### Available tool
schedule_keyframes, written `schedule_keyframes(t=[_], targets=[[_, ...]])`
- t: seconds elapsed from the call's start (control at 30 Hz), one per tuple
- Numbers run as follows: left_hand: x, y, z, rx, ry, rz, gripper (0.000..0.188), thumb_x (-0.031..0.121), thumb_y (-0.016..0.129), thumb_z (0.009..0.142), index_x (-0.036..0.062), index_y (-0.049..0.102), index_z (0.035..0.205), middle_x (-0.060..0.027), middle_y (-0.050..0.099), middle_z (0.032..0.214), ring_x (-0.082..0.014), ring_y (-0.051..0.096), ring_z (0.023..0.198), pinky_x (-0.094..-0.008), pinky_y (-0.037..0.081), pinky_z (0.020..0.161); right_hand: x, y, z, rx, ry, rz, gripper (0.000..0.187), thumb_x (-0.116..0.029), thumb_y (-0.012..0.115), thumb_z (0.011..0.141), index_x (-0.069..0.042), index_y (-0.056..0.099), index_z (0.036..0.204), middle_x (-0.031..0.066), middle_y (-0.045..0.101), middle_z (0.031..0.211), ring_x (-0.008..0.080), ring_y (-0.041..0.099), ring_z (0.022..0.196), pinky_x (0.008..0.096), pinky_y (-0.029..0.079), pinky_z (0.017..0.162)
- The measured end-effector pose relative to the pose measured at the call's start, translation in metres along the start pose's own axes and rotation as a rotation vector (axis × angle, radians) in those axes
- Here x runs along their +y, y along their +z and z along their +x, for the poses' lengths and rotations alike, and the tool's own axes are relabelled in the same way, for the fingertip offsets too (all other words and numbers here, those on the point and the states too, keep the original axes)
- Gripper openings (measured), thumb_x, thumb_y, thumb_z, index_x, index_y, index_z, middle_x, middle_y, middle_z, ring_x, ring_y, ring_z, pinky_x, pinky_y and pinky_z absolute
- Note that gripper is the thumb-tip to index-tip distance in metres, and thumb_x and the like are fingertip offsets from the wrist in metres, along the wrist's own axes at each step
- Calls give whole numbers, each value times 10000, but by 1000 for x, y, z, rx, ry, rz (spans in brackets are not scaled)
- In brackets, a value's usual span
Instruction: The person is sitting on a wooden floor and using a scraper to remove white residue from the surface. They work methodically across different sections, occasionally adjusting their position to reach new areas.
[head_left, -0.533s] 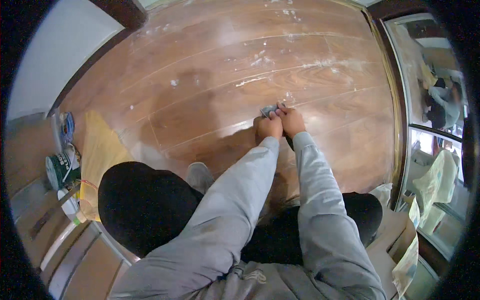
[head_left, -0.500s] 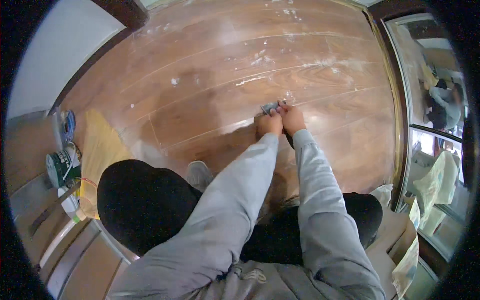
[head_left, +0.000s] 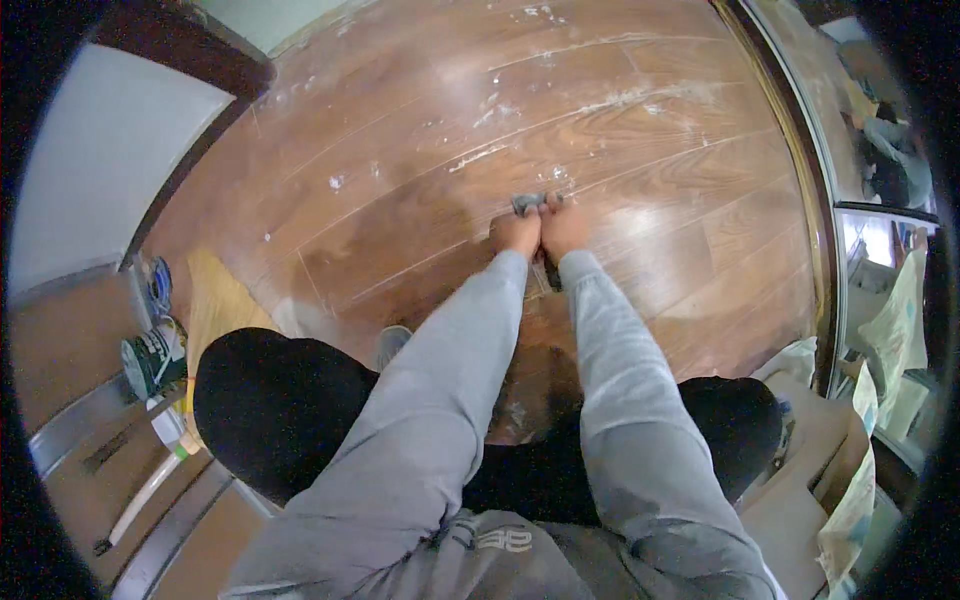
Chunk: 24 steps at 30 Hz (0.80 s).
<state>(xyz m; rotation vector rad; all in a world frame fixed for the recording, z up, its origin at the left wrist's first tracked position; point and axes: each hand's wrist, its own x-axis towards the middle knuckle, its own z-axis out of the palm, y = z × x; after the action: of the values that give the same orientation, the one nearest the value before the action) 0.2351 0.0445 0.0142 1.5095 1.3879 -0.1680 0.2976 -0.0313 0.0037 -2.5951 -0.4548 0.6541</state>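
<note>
Both arms reach forward and down to the wood-look floor [head_left: 400, 130], which carries white smears and specks. My left hand [head_left: 516, 233] and my right hand [head_left: 565, 228] are closed side by side on a scraper [head_left: 527, 203]. Its flat grey end shows just beyond the fingers, against the floor, and a dark handle sticks out behind the right hand toward me. The fingers hide the middle of the tool. White residue lies just past the grey end and along the plank seams.
At left stand a dark green bucket [head_left: 147, 362], a blue roll [head_left: 160, 284], a yellowish sheet [head_left: 222, 295] and a slatted wooden piece of furniture [head_left: 75, 425]. A mirrored sliding door [head_left: 880, 250] runs along the right. Cardboard [head_left: 810, 440] lies by my right knee.
The view has turned and shifted a little. Both hands, still closed on the scraper, now point straighter ahead, and the scraper's grey end lies nearer the white specks.
</note>
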Motion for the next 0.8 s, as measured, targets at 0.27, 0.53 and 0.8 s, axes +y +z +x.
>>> schedule_keyframes(t=[0.27,0.53,0.8], targets=[[18,10,30,-190,-82,-299,434,369,644,926,-51,688,1022,-131,694,797,-241,667,694,-405,498,524,-14,-10,30,1,54,106,359,-326,534,978,-82,687,1193,258,695,1074,433,664,1014,492,522,912],[-84,-92,124,-427,-120,-313,392,352,436,1057,14,602,1165,-139,687,1014,-299,679,892,-426,531,789,-90,-9,-22,-483,163,505,392,-311,438,1008,-11,637,1163,268,702,1017,422,695,926,516,553,832],[-15,-167,29,-259,61,540,289,359,527,1033,98,585,1143,-63,637,669,-146,581,519,-307,484,461,15,-62,48,-100,388,1180,244,-252,506,985,-28,602,996,140,662,722,204,635,519,337,454,376]])
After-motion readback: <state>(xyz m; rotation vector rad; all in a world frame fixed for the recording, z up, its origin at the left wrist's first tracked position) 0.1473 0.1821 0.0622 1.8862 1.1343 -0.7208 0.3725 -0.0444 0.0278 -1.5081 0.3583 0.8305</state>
